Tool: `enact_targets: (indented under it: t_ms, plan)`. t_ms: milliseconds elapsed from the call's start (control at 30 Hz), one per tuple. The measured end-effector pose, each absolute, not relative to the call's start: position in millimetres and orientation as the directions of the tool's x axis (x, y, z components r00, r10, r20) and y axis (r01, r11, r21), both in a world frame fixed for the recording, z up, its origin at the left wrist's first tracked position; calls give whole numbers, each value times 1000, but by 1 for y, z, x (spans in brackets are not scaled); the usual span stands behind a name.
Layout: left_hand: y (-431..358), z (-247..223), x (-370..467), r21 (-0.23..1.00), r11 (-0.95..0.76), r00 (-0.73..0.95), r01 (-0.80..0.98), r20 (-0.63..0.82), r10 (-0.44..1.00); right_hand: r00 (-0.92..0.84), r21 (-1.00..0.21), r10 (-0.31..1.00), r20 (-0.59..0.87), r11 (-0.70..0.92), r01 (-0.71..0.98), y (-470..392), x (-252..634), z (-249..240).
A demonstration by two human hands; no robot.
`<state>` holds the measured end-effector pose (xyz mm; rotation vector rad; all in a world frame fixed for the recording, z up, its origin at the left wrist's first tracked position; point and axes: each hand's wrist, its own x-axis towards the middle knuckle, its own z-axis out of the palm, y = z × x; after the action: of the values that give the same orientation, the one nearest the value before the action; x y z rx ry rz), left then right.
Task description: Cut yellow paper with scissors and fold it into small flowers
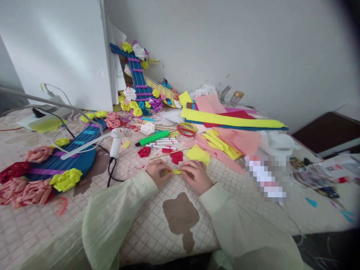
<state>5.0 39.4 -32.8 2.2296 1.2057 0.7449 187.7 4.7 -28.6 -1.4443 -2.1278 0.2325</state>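
Currently, the left hand (159, 173) and right hand (198, 176) pinch opposite ends of a yellow strip (177, 171). A yellow sheet (198, 153) lies just beyond the right hand.

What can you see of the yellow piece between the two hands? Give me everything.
The yellow piece is small and narrow, seemingly paper, perhaps folded or rolled; its layers are too small to make out. It runs roughly sideways, pinched by the left hand at one end and the right hand at the other. Whether it touches the tablecloth isn't clear.
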Motion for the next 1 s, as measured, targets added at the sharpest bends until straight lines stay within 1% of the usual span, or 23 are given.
enact_targets:
  t_ms: [100, 200, 300, 433, 567, 633, 867, 933, 1000]
  plan:
    - [42, -33, 5, 662, -473, 454, 581, 219, 864, -236, -436, 910, 341, 376, 818, 7, 188, -29]
    - [42, -34, 5, 637, -480, 442, 603, 234, 866, -214, -422, 919, 332, 348, 837, 7, 188, -29]
    - [43, -35, 4, 622, -493, 455, 609, 236, 859, -199, -433, 926, 322, 331, 838, 6, 188, -30]
    - [42, -33, 4, 611, -520, 478, 597, 249, 842, -171, -495, 936, 309, 312, 811, 6, 186, -28]
    - [39, -30, 5, 610, -473, 458, 636, 195, 867, -170, -583, 942, 290, 315, 749, 7, 184, -23]
    - [37, -29, 5, 630, -442, 438, 639, 174, 882, -172, -627, 948, 266, 306, 716, 7, 183, -20]
    - [38, -30, 4, 705, -435, 491, 560, 141, 860, -191, -774, 954, 230, 299, 559, 12, 183, -21]
    - [40, -32, 3, 760, -384, 470, 523, 118, 875, -195, -800, 957, 213, 286, 527, 13, 183, -21]
    - [40, -33, 3, 829, -290, 415, 479, 77, 907, -178, -815, 961, 210, 273, 511, 14, 182, -21]
